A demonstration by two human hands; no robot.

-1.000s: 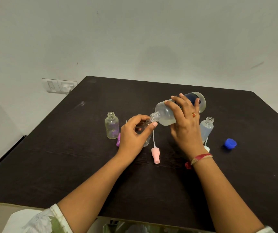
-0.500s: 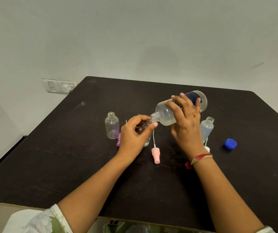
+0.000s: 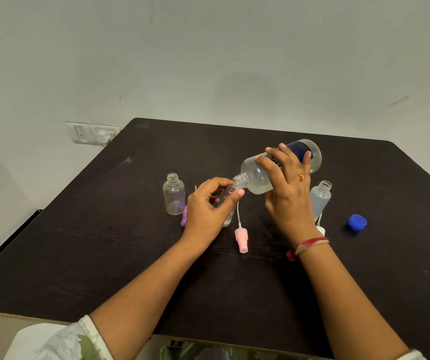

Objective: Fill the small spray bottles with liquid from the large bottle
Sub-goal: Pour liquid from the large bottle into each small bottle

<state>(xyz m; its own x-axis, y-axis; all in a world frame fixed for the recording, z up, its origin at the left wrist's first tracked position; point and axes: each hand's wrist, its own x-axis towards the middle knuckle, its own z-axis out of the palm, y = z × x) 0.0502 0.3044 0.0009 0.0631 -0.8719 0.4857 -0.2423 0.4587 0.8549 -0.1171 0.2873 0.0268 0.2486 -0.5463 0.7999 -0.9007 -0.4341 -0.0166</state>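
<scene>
- Left hand is clasping the middle spray bottle, steadying its neck under the pour. An open clear bottle is waiting just left of it, with a purple sprayer lying beside it.
- Pink sprayer is lying on the table near that hand, leaving the neck free.
- Right hand is wrapping around the large bottle, tipping its mouth down onto that neck (flow too small to tell).
- Frosted bottle is standing open behind the right hand. The blue cap is sitting well apart.
- Dark table is standing by a plain wall, with a wall socket at left.
</scene>
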